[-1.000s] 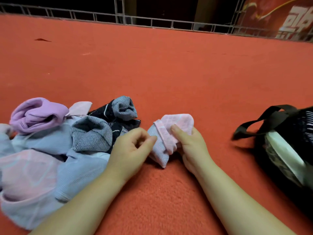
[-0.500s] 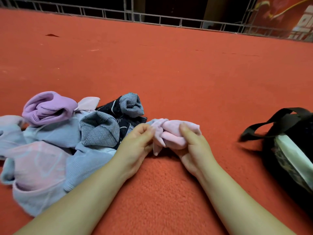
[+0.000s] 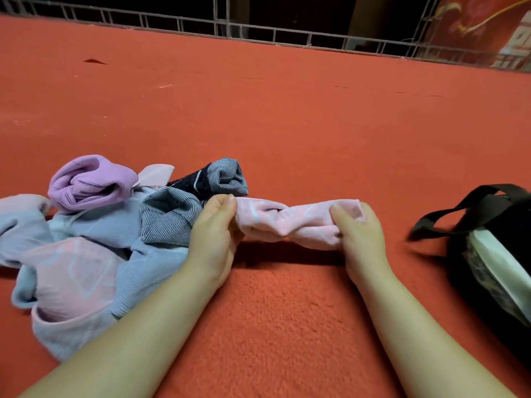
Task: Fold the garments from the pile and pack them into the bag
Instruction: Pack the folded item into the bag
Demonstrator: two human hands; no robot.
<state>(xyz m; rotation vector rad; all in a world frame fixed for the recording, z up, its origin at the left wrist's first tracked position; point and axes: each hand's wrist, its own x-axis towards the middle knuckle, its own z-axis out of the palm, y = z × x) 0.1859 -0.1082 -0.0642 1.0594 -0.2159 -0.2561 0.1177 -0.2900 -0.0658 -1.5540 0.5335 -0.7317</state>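
Two bare forearms are extended forward from the bottom edge, angled slightly towards each other over the orange-red carpet [image 3: 287,326]. The left hand [image 3: 212,234] is held with its fingers curled and its thumb pressed against them, so that the left end of a pink garment [image 3: 290,222] is pinched. The right hand [image 3: 359,231] is closed round the garment's other end, the thumb laid on top of the cloth. The garment is stretched sideways between the two hands, twisted at its middle and lifted just clear of the carpet, where its shadow is cast.

Just beside the left hand, the pile of garments [image 3: 86,242] is spread on the carpet: pale blue and pink pieces nearest, grey striped and dark pieces behind them, a lilac roll [image 3: 89,182] at the back. To the right, well apart from the right hand, a black bag [image 3: 494,254] with a looped strap is seen, a white item showing inside it. Farther off, the carpet is bounded by a metal railing [image 3: 258,30].
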